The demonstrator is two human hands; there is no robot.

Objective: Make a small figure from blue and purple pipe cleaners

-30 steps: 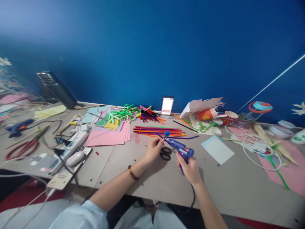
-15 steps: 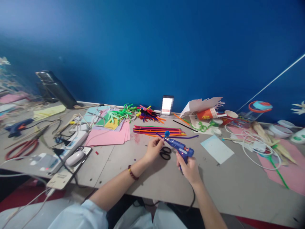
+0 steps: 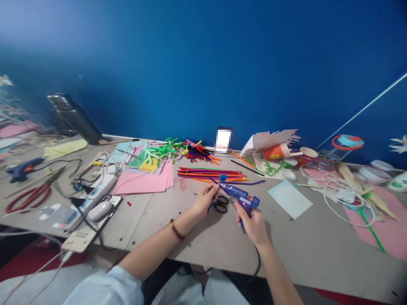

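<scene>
My right hand point(image 3: 251, 221) is wrapped round the handle of a blue hot glue gun point(image 3: 238, 194), its nozzle pointing left and away from me. A small light glows on the gun. My left hand point(image 3: 206, 197) pinches a dark blue pipe cleaner point(image 3: 213, 181) close to the nozzle. A fluffy blue ball-like tip point(image 3: 223, 178) shows just above the nozzle; whether it joins the pinched piece I cannot tell. Black-handled scissors point(image 3: 221, 204) lie between my hands, partly hidden by the left one. Behind them rests a bundle of coloured pipe cleaners point(image 3: 210, 173).
At left are a power strip point(image 3: 92, 202), a phone with a white mouse point(image 3: 99, 210) on it, red-handled scissors point(image 3: 30, 199) and another glue gun point(image 3: 23, 169). Pink paper point(image 3: 143, 181) and green pipe cleaners point(image 3: 162, 151) lie behind. A pale card point(image 3: 290, 199) and coiled white cable point(image 3: 346, 195) are at right.
My left hand has turned slightly, and a blue piece now shows below its fingers. The glue gun stays almost in place, its nozzle near the fingertips.
</scene>
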